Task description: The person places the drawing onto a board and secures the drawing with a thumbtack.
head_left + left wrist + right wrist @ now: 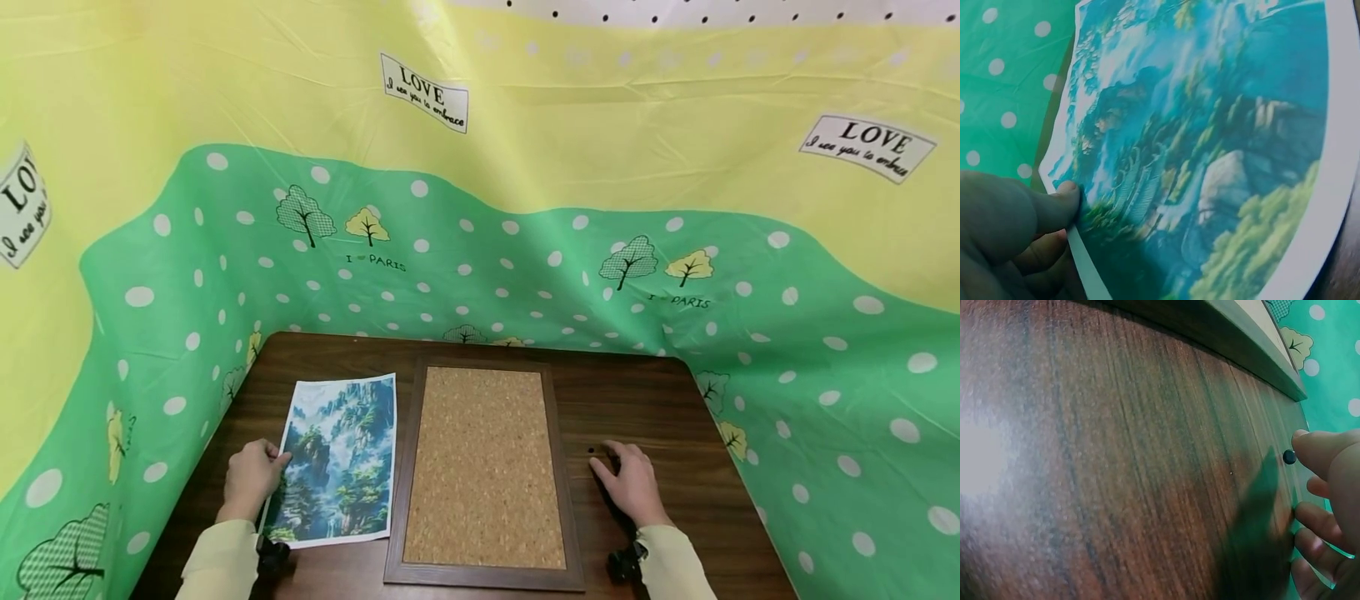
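My left hand (pixel 253 477) pinches the left edge of a printed landscape picture (pixel 341 458) between thumb and fingers. The sheet has a white border and shows misty mountains and trees; in the left wrist view it bends upward near the thumb (pixel 1060 200). Just right of it lies a brown-framed cork board (pixel 483 467). My right hand (pixel 633 483) is over the table right of the board, fingers loosely bent and holding nothing visible. Close to its thumb is a small round black piece (pixel 1289 457), its exact kind not clear.
The dark wood-grain table (pixel 622 392) has rounded far corners. A green and yellow printed cloth (pixel 510 275) hangs around its back and sides. Black wrist devices (pixel 272 553) sit on both wrists, by the pale sleeves.
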Motion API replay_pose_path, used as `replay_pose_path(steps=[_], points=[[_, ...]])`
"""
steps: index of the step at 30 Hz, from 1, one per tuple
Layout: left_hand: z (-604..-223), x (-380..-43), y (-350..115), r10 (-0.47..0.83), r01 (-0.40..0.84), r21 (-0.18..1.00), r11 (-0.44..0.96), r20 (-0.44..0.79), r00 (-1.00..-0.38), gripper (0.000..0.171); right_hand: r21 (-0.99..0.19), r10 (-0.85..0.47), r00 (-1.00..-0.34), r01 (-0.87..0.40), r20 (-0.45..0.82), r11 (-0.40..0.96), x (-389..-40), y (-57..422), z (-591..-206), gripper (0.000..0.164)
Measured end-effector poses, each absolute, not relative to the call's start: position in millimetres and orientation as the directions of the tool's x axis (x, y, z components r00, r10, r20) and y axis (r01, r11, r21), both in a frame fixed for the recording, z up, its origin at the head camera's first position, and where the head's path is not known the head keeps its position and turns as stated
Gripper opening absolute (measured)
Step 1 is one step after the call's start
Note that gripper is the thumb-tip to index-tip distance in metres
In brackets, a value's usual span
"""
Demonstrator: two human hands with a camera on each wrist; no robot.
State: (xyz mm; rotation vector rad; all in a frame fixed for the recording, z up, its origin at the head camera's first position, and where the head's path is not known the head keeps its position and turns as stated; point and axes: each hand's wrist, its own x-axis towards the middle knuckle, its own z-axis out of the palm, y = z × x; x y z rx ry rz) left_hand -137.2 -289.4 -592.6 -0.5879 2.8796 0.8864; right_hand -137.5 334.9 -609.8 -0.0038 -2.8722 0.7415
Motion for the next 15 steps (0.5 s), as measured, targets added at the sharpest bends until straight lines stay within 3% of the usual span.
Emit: replay_pose_path(steps=[15], points=[[-582.7,-133.3,-313.1,-0.394,-0.414,0.644,0.644,-0.185,-0.9,0.035,-0.484,0.043,-0.991,-0.025,0.128,0.875,-138.8,335.2,-608.7,0.046]])
